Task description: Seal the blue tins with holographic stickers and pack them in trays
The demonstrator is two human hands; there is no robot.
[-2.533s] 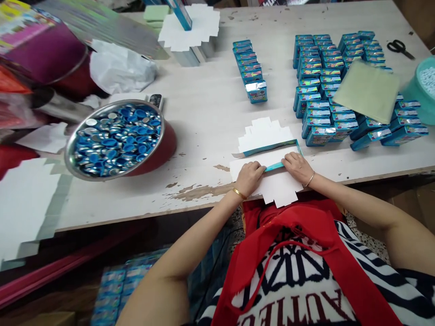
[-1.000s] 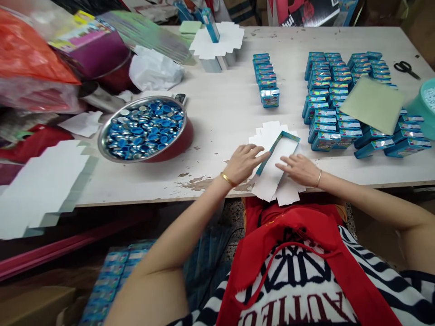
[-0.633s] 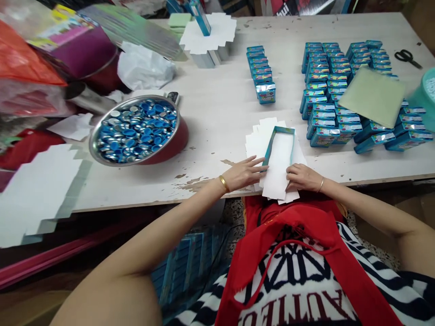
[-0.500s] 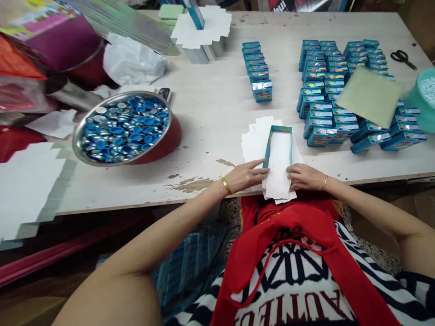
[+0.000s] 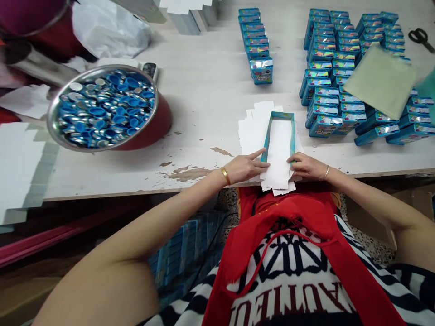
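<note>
A partly folded cardboard box (image 5: 280, 136) lies at the table's front edge, white inside, with narrow blue walls standing up along both sides and the far end. Its near end is flat, with white flaps reaching past the edge. My left hand (image 5: 246, 168) grips the near part of the left wall, index finger stretched along it. On the opposite side, my right hand (image 5: 308, 166) pinches the right wall near its lower end, fingers bent. Beneath the box is a stack of white card blanks (image 5: 249, 136).
A red metal bowl (image 5: 161, 120) full of blue and silver caps stands left. Rows of small blue boxes (image 5: 326, 106) fill the right, with a pale green sheet (image 5: 380, 81) on top. Another row (image 5: 261, 70) stands mid-table. Scissors (image 5: 421, 38) lie far right.
The whole view has shifted, so the table things sit higher in the picture. Both hands stay on the box; my left index finger now reaches farther along the left wall.
</note>
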